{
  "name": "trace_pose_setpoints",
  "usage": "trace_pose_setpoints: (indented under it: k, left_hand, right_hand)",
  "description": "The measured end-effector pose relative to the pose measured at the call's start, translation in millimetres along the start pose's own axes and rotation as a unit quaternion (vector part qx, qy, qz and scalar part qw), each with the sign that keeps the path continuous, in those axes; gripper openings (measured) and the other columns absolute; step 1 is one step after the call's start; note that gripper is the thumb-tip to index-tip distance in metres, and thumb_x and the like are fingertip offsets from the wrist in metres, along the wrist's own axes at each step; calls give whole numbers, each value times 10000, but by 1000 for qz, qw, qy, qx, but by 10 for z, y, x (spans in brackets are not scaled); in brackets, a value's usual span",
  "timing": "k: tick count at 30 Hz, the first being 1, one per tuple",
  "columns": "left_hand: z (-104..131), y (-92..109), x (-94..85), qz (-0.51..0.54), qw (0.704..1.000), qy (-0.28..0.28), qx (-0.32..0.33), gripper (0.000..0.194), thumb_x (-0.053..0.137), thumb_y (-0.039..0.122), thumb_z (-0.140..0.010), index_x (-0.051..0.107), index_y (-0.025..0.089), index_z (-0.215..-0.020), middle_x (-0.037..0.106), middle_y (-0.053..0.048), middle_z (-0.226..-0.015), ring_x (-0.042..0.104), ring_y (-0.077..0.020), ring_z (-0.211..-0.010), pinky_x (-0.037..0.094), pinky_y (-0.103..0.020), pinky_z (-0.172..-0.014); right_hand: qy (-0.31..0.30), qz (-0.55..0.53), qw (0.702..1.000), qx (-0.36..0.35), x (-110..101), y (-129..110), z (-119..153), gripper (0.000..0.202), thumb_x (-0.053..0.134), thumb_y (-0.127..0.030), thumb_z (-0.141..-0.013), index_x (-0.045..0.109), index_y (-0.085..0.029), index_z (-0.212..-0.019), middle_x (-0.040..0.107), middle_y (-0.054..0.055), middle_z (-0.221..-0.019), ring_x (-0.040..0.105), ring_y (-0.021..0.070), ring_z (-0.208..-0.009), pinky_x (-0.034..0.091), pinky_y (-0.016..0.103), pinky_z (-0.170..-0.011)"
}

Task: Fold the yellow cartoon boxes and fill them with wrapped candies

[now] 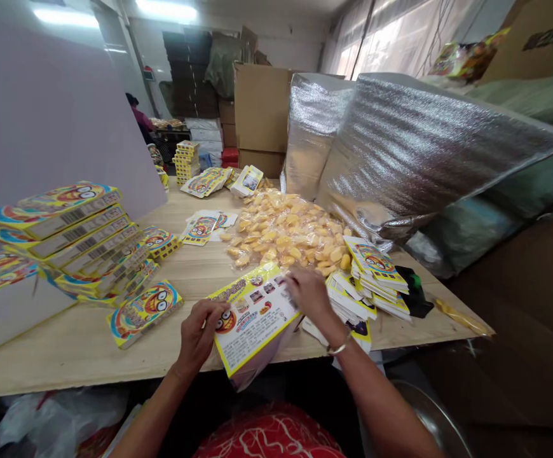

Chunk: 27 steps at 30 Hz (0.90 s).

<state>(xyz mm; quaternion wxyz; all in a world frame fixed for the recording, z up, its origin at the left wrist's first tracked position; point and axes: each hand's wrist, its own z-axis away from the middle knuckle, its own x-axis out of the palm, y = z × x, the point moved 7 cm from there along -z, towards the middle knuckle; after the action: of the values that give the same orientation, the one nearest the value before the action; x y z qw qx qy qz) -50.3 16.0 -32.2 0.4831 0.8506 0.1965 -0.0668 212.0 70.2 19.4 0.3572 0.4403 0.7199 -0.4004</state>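
In front of me is a yellow-and-white printed cardboard box [257, 315], tilted at the table's near edge with its text side up. My left hand [203, 327] grips the box's left end, thumb on the printed face. At the opposite end, my right hand [312, 296] has its fingers closed on the upper right corner; they are slightly blurred. A heap of small clear packets with yellow pieces [290, 229] lies just beyond the box. A finished-looking closed box [145, 312] with a cartoon face rests to the left of my left hand.
Closed boxes [81, 235] are stacked at the left. Flat printed cartons [372, 267] pile up at the right, beside a black object [414, 292]. More cartons [207, 181] lie farther back. Silver foil bags [400, 140] stand behind the packets. Another person [140, 121] is far back.
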Motion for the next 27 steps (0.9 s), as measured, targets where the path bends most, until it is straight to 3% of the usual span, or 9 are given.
trace_pose_setpoints:
  k: [4,6,8,10,14,17,20,24,27]
  left_hand:
    - [2,-22,10,2,1000,-5,4,181,513,294,-888,678,234,-842,721,-29,-890,655,-206,-908,491,-325,-833]
    - [-1,-22,14,2,1000,-7,6,182,512,293,-894,681,235,-859,719,-30,-896,654,-203,-914,489,-323,-839]
    - [-2,-15,14,2,1000,-9,10,186,512,294,-897,685,235,-864,717,-33,-901,651,-204,-917,487,-323,-840]
    - [-1,-7,11,0,1000,-10,14,189,510,297,-899,685,235,-861,716,-36,-901,650,-204,-913,486,-320,-834]
    - [-1,2,8,-11,1000,-14,25,190,502,301,-904,678,237,-868,719,-31,-903,655,-201,-910,487,-316,-833]
    - [-9,8,18,-22,999,-19,32,197,499,309,-904,679,238,-867,728,-31,-917,660,-204,-922,496,-322,-835]
    - [-17,22,22,-32,998,-28,35,205,500,324,-903,685,239,-884,740,-31,-955,672,-211,-936,480,-370,-916]
    - [-17,11,35,-47,994,-101,23,232,483,368,-913,672,254,-982,741,-29,-1036,659,-238,-1053,247,-537,-1138]
    - [-35,12,43,-58,979,-193,-9,276,449,425,-921,662,259,-980,708,-54,-1144,589,-277,-1179,139,-617,-1143]
  right_hand:
    - [21,162,961,223,-455,1248,284,253,451,-144,-861,681,-121,-759,670,154,-786,586,247,-753,401,362,-684]
    - [42,228,945,231,-606,1431,382,273,448,-63,-806,690,-87,-931,658,225,-997,583,323,-946,415,456,-782]
    - [35,184,975,122,-502,1126,329,422,467,-42,-778,616,-88,-1170,593,225,-1206,520,330,-1131,396,504,-910]
    - [9,69,997,-39,-249,502,209,515,505,-94,-801,519,-140,-1314,532,165,-1332,441,284,-1256,350,480,-1028]
    - [37,-27,982,-183,59,-397,-26,221,530,-163,-886,671,-245,-1035,605,58,-1264,369,279,-1320,164,569,-1113]
    - [41,-47,983,-174,108,-459,-95,161,539,-210,-919,675,-226,-835,702,22,-946,529,228,-1120,120,570,-1120]
    - [25,-46,988,-146,92,-328,-70,164,558,-204,-911,673,-214,-794,694,9,-830,578,196,-956,118,568,-1116]
    - [2,-72,985,-159,51,-244,9,134,587,-209,-897,688,-228,-810,707,13,-853,518,247,-1149,101,582,-1102]
    - [-15,-91,979,-179,24,-225,65,148,558,-205,-907,692,-232,-852,707,20,-884,501,254,-1179,104,581,-1095]
